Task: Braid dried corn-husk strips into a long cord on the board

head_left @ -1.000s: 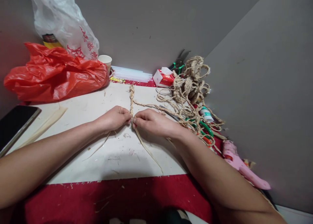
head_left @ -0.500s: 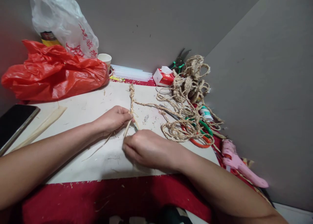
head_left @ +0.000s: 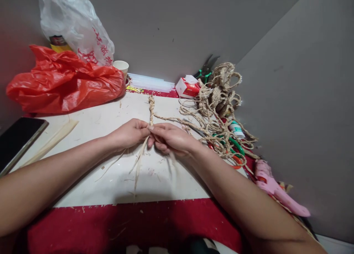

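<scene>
Fingers of the left hand (head_left: 129, 135) are nearly closed, thumb and forefinger pinching the near end of a fibre braid (head_left: 151, 110); the right hand (head_left: 174, 137) presses thumb against forefinger at the same spot, its other fingers loosely curled beneath; the two sets of fingertips meet. Loose strands (head_left: 140, 158) hang from the pinch toward the person, one bunch below the left fingertips, another blurred below the right hand; the braid itself runs away from the grip, lying on the white board (head_left: 91, 187). Half a second earlier the right hand was nearer the person, apart from the left; now it has come up to join it, while the left has kept almost the same place.

Red cloth (head_left: 132, 224) lies along the board's near side; to the right is a pink glue gun (head_left: 276, 191); at the left are a phone (head_left: 20, 145) and a pale flat fibre strip (head_left: 55, 137). Farther off, tangled braided rope (head_left: 224, 76) partly covers orange-handled scissors (head_left: 236, 161); beyond the board stand a tissue box (head_left: 188, 88), translucent sticks (head_left: 155, 83) and a paper cup (head_left: 121, 65); the cup is beside a red plastic bag (head_left: 66, 86).
</scene>
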`<control>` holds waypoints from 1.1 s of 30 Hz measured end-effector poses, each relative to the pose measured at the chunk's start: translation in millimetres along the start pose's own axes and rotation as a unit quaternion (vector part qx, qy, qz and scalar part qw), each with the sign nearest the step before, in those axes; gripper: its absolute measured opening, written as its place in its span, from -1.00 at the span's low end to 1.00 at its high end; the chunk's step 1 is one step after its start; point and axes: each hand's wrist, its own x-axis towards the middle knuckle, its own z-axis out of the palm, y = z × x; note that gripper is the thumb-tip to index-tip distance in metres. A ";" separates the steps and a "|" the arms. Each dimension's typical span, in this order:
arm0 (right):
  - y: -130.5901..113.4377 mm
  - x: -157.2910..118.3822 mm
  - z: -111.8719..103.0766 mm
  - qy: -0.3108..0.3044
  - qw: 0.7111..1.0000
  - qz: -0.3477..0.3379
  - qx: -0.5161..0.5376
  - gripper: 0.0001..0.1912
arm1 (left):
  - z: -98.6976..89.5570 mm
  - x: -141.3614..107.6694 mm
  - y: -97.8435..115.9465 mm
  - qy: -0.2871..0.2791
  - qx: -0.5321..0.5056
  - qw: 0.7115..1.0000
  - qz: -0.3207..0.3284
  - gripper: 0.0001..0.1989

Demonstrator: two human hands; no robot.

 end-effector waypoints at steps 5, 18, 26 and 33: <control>-0.5 0.3 -10.2 -0.003 1.000 0.014 -0.019 -0.68 | -4.1 3.4 -1.8 0.022 0.087 0.996 0.005 -0.83; 4.7 3.9 -8.7 0.008 0.991 0.052 0.120 -0.79 | -13.2 -5.9 14.1 0.059 0.454 0.886 0.074 -0.75; 8.9 1.3 6.2 0.059 0.978 0.015 0.199 -0.66 | 16.2 -22.6 10.8 0.086 0.581 0.808 0.039 -0.82; 6.6 -0.6 5.5 0.032 0.980 0.037 0.192 -0.82 | 34.7 -36.4 6.3 0.027 0.537 0.842 0.046 -0.93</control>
